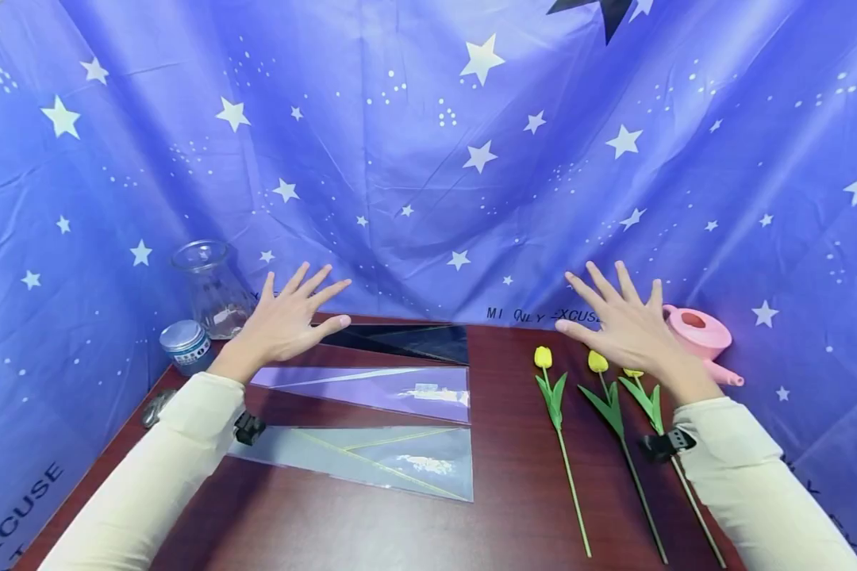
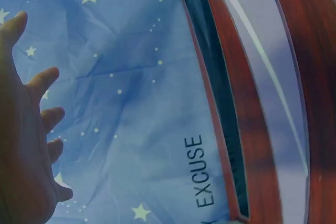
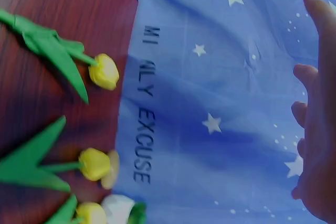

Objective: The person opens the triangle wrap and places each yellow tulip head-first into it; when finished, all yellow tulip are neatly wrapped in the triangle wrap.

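My left hand (image 1: pixel 288 321) is raised with its fingers spread wide and holds nothing. Below it lie three flat clear-fronted sleeves: a black one (image 1: pixel 421 341) at the back, a purple one (image 1: pixel 371 388) in the middle, and a grey one (image 1: pixel 371 460) in front. My right hand (image 1: pixel 624 325) is also raised, fingers spread, with nothing in it. Beneath and beside it, three yellow artificial tulips lie on the table: the left tulip (image 1: pixel 559 420), the middle tulip (image 1: pixel 617 420) and the right tulip (image 1: pixel 650 404), which the right arm partly covers.
A glass vase (image 1: pixel 217 297) stands at the back left, with a lidded jar (image 1: pixel 186 346) in front of it and a small greyish item (image 1: pixel 157 408) nearer. At right sits a pink watering can (image 1: pixel 700 337). A starry blue curtain (image 1: pixel 414 159) surrounds the brown table (image 1: pixel 500 507).
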Available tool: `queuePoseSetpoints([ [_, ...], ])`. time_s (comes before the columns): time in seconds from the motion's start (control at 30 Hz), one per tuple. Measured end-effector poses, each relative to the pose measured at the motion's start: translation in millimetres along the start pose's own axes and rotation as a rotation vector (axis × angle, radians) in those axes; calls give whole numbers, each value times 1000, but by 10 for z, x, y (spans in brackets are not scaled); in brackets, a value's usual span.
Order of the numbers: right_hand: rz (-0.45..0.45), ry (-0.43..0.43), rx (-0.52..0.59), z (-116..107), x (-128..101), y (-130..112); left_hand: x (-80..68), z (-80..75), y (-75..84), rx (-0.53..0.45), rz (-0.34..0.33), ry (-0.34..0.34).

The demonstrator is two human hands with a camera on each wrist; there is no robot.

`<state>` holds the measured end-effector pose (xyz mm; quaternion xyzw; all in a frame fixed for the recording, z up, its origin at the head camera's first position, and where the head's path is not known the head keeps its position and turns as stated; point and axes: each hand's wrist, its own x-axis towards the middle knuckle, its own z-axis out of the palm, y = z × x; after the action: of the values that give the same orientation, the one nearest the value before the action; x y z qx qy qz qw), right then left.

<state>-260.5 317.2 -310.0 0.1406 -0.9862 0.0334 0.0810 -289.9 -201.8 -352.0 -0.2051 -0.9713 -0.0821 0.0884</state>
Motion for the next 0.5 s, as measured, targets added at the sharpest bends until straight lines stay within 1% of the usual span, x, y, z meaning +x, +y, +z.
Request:
queuePoseSetpoints([
  [0.13, -12, 19, 42, 140, 80, -89, 51, 95, 51, -39, -6, -6],
  [0.23, -19, 23, 87, 284, 170, -154, 123, 194, 98, -75, -4, 1],
  [0.33, -25, 21, 132, 456, 273, -214, 221, 327, 147, -120, 3, 19],
  [0.5, -33, 12, 256, 779, 438, -338, 372, 580, 269, -221, 17, 42],
])
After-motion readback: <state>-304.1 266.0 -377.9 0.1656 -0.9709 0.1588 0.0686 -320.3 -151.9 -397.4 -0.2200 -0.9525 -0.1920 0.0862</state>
